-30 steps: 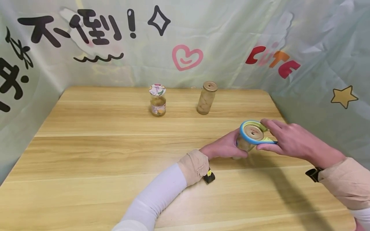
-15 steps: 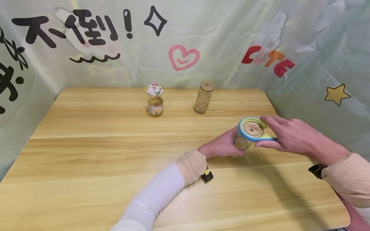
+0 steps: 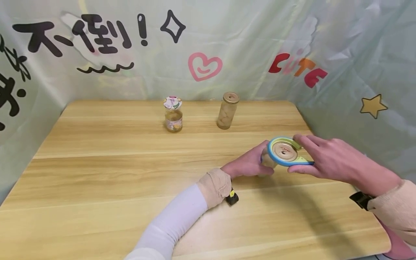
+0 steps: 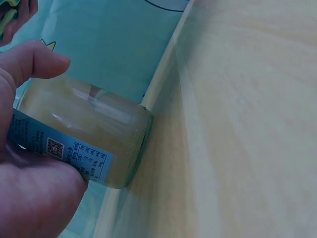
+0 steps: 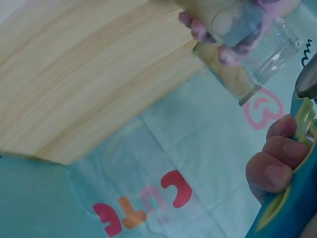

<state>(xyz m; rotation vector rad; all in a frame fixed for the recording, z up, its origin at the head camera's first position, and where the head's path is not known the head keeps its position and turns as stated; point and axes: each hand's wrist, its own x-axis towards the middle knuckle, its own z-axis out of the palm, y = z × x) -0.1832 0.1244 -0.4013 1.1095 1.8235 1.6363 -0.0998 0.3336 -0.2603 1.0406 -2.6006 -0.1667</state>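
My left hand (image 3: 248, 162) grips a glass jar (image 4: 94, 114) with pale contents and a blue label, its base close over the table. My right hand (image 3: 334, 157) squeezes the handles of a blue and green jar opener (image 3: 300, 163), whose loop is around a gold metal lid (image 3: 285, 151). In the head view the lid overlaps the jar's top. In the right wrist view the jar's threaded glass mouth (image 5: 283, 52) shows bare, with the opener (image 5: 292, 196) and lid (image 5: 308, 82) apart from it.
Farther back on the wooden table (image 3: 113, 173) stand a jar with a white patterned lid (image 3: 173, 117) and a tall jar with a gold lid (image 3: 226, 112). A printed cloth (image 3: 253, 32) hangs behind the table and along its sides.
My right hand, with the opener and lid, has shifted slightly right relative to my left hand and the jar. The head view has turned a little to the right.
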